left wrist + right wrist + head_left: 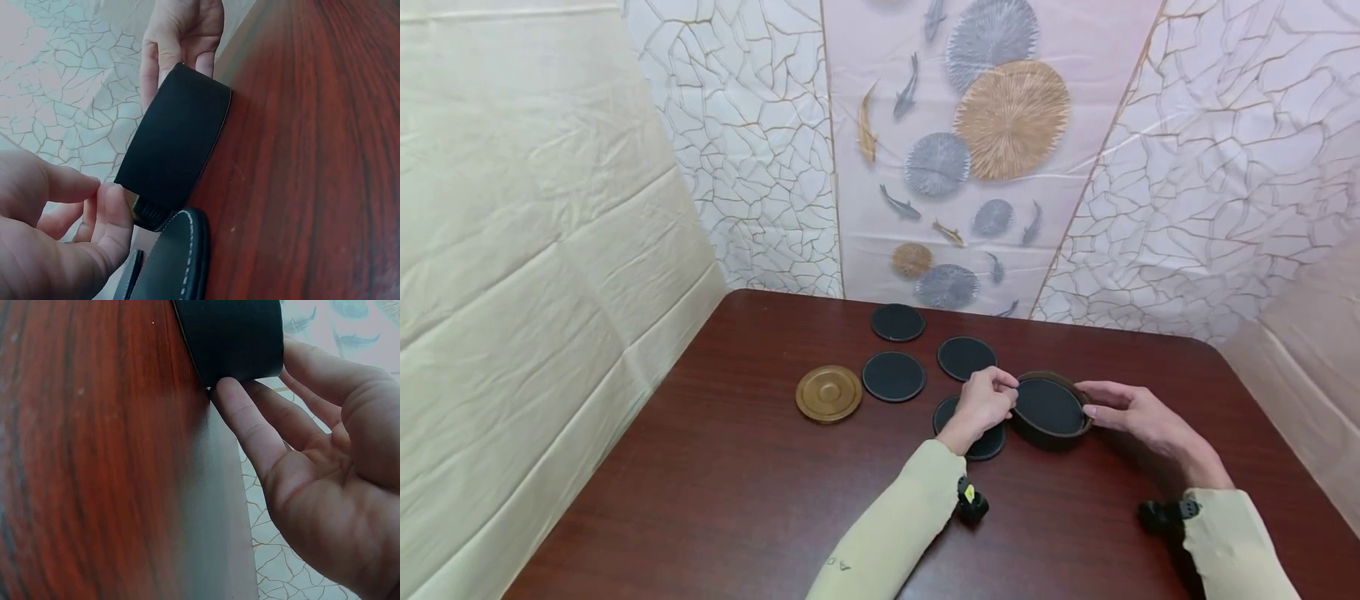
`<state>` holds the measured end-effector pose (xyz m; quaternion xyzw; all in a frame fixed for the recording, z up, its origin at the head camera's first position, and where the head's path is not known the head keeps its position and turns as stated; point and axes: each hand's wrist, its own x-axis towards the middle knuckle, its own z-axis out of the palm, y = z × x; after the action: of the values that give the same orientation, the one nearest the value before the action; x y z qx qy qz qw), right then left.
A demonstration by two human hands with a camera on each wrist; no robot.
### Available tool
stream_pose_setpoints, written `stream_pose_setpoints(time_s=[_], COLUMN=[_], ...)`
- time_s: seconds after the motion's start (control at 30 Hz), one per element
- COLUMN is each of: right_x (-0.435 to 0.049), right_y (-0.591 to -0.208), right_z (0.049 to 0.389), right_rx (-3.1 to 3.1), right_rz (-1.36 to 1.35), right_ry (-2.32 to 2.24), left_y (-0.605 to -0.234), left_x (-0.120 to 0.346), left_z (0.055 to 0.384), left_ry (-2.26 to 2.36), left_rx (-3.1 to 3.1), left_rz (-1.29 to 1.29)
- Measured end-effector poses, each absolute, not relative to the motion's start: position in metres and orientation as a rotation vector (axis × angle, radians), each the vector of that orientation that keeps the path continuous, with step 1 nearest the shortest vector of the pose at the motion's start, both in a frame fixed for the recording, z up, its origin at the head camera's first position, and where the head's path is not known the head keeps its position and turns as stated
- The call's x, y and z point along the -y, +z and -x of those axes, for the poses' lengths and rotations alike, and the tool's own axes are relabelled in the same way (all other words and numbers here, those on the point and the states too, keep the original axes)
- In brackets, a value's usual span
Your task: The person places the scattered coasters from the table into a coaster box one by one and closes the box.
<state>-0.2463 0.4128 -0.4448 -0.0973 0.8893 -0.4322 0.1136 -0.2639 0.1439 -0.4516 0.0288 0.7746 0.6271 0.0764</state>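
Note:
A round black coaster holder (1051, 440) with a brown inner rim stands at the right of the table. A black coaster (1049, 406) lies in its top. My left hand (983, 404) has thumb and fingertips together at the holder's left rim, pinching the coaster's edge there. Ribbed black edges show through a gap in the wall below those fingers in the left wrist view. My right hand (1142, 417) holds the holder's right side, fingers and thumb spread along its wall. Beneath the left hand, a stitched black coaster (987, 443) is partly hidden.
More black coasters lie flat to the left: a far coaster (897, 322), a middle coaster (893, 376) and one near the holder (966, 357). A round brown wooden lid (829, 393) lies leftmost. The dark red table (737, 483) ends at a patterned backdrop (760, 150).

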Motion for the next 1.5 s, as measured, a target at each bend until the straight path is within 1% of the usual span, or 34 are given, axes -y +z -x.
stream_pose_setpoints(time_s=[0.2,0.47,0.8,1.23,1.5], right_x=[-0.41,-0.413,-0.413,-0.414,-0.413], right_y=[-0.444,-0.444,-0.445,-0.444,-0.446], right_z=[0.247,0.245,0.245,0.245,0.245], right_rx=[-2.61,-2.612,-2.582,-2.597,-2.565], right_rz=[0.32,0.275,0.288,0.272,0.281], right_ry=[-1.281,-1.258,-1.315,-1.286,-1.347], left_y=[-0.445,-0.438,-0.434,-0.425,-0.431], left_x=[-0.136,-0.118,-0.095,-0.065,-0.045], left_z=[0.266,0.27,0.273,0.283,0.291], left_ry=[1.843,1.707,1.652,1.545,1.517], left_rx=[-2.37,-2.405,-2.376,-2.464,-2.467], left_rz=[-0.184,-0.276,-0.362,-0.41,-0.423])
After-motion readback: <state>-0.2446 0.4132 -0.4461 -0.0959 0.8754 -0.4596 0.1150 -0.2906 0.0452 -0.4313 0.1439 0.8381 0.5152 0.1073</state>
